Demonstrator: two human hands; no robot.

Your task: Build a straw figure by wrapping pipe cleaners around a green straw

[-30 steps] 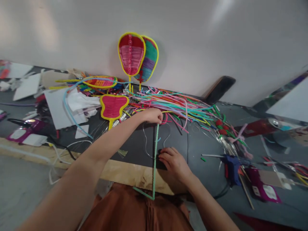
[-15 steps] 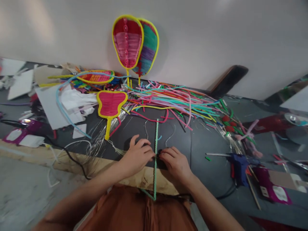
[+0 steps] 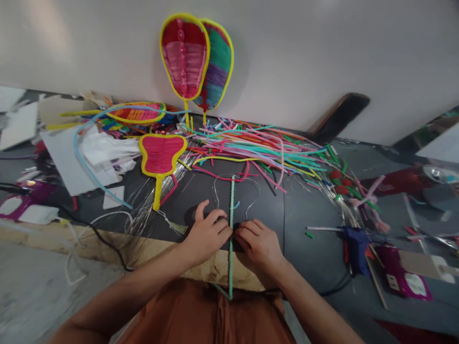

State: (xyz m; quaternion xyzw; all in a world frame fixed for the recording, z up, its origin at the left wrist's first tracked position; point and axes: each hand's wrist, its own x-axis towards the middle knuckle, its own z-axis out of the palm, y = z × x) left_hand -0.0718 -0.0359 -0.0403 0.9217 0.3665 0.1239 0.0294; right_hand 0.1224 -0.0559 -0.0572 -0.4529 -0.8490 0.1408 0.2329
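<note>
A long mint-green pipe cleaner lies straight across the dark table, its near end bent over the table's edge. My left hand pinches it from the left, fingers closed on it. My right hand is closed on it from the right, over a small dark object I cannot make out. Thin bare wires curl beside the pipe cleaner just beyond my fingers.
A heap of coloured pipe cleaners covers the far table. A pink fan with yellow rim lies to the left; two woven fans lean on the wall. A blue glue gun lies right, white paper sheets left.
My left hand drew back from the far end of the green pipe cleaner to pinch it beside my right hand. The view tilted slightly down.
</note>
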